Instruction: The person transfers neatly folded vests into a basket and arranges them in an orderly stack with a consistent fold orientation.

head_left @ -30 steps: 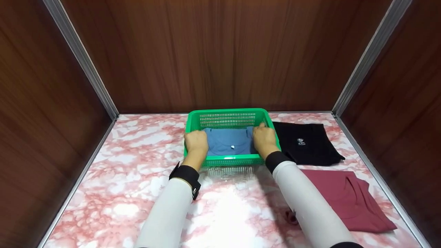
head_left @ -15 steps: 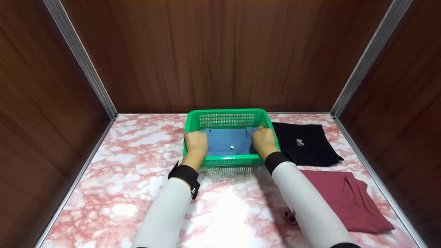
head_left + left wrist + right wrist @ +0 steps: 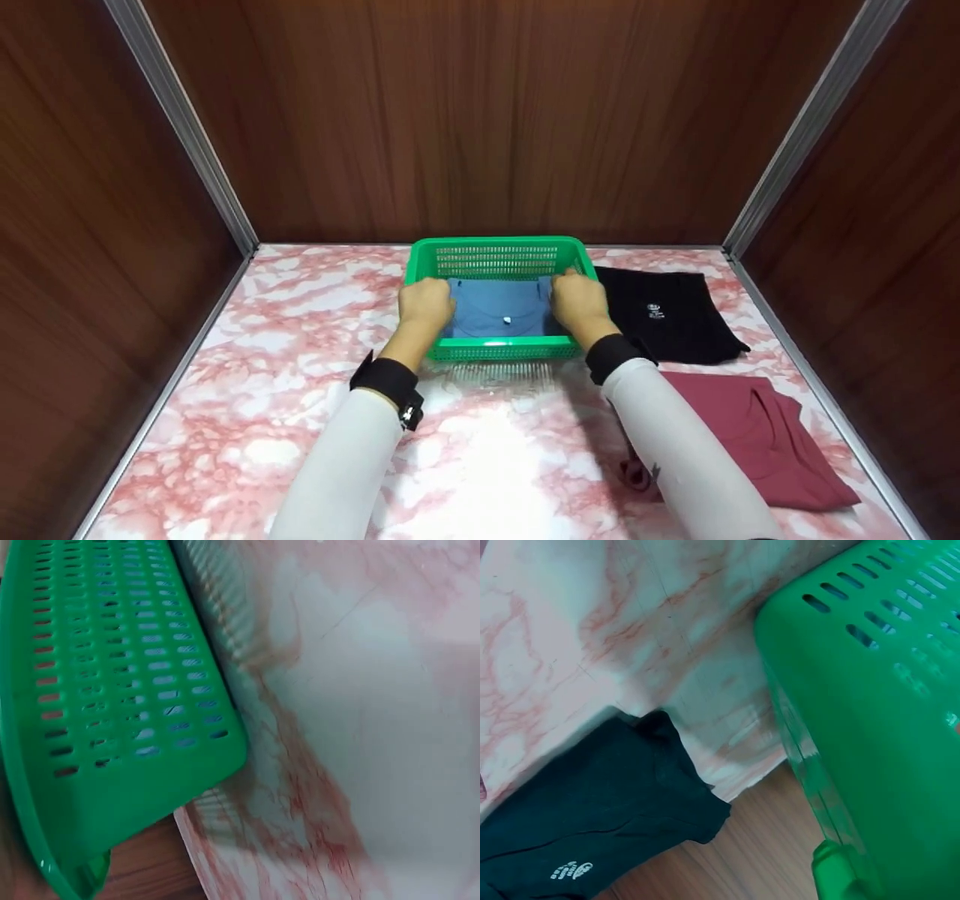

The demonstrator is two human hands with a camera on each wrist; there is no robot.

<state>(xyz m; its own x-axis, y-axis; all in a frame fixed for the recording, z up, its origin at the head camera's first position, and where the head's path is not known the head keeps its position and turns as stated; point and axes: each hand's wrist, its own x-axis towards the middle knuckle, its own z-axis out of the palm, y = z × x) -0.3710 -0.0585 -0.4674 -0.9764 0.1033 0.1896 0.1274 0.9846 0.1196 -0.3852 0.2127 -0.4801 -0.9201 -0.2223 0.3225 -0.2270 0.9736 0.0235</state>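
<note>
A green perforated plastic basket (image 3: 502, 347) stands near the back wall, with a folded blue garment (image 3: 495, 304) lying in it. My left hand (image 3: 425, 304) grips the basket's left rim, its fingers curled over the edge. On the opposite side, my right hand (image 3: 579, 300) holds the right rim in the same way. The fingertips of both hands are hidden in the head view. Slotted basket walls fill much of the left wrist view (image 3: 127, 675) and the right wrist view (image 3: 840, 712).
To the right of the basket lies a folded black garment (image 3: 667, 330) with a small white print. A folded maroon garment (image 3: 772, 450) lies nearer, partly behind the right sleeve. Brown wood-look panels (image 3: 480, 120) enclose the pink-and-white marbled tabletop (image 3: 300, 360) at the back and sides.
Both wrists have shifted slightly outward, the left one to the left and the right one to the right. The hands stay on the rims, and the basket has barely moved.
</note>
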